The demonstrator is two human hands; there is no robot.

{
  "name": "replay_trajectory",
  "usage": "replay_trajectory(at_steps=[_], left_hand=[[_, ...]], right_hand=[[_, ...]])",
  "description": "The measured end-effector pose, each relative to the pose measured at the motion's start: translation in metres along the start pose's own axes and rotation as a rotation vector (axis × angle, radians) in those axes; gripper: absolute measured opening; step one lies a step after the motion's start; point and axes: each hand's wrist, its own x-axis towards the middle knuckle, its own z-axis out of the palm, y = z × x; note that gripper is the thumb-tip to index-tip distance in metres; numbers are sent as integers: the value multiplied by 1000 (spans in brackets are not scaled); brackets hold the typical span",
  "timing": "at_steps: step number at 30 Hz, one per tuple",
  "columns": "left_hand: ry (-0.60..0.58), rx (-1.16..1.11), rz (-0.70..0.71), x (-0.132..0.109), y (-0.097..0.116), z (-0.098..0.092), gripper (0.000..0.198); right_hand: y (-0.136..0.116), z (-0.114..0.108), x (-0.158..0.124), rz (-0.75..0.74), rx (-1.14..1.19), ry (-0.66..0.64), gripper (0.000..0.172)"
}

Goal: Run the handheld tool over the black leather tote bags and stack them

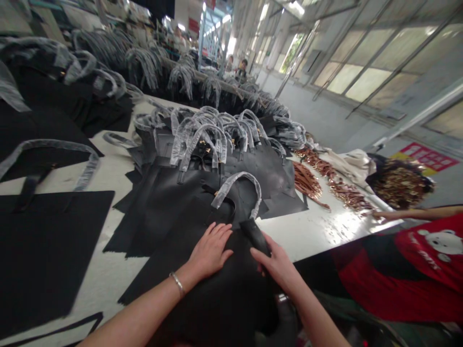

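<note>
Your left hand lies open and flat on a black leather bag; your right hand, half curled, meets the bag's flap, its grip unclear.

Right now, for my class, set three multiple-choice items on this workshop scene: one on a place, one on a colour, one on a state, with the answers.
1. Where do the brown straps with metal fittings lie?
A under the table
B on the white table beside the stacked black bags
C on the floor

2. What colour is the bear print on the co-worker's red shirt?
A white
B green
C blue

3. How does the person's left hand lie on the black leather bag?
A clenched in a fist
B gripping a handle
C spread flat

Answers: 1 B, the straps lie on the tabletop. 2 A, the bear shows white against red. 3 C, its fingers lie open on the leather.
</note>
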Motion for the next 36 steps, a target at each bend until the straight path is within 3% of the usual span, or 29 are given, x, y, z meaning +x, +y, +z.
replay_trajectory(at_steps=[3,9,13,19,22,28,31,36], left_hand=[[13,-39,12,-9,-10,-12,44],[185,227,-266,-42,-36,-42,39],[134,303,-264,-54,-31,-43,44],[109,315,-248,-56,-22,-39,44],[111,315,-273,-55,-22,-41,45],[107,343,-325,-55,-16,-45,46],[96,355,-317,-54,-15,-45,46],[84,376,-351,-54,-12,-43,46]], right_hand=[[-6,-6,-4,-38,2,93,66],[-3,0,-24,81,94,-169,63],[-6,18,-19,92,138,-270,61],[-19,29,5,110,142,-278,51],[-23,28,8,106,122,-276,43],[-17,15,-1,175,84,-374,48],[-17,24,6,106,24,-293,48],[-29,45,7,-66,-86,-59,69]])
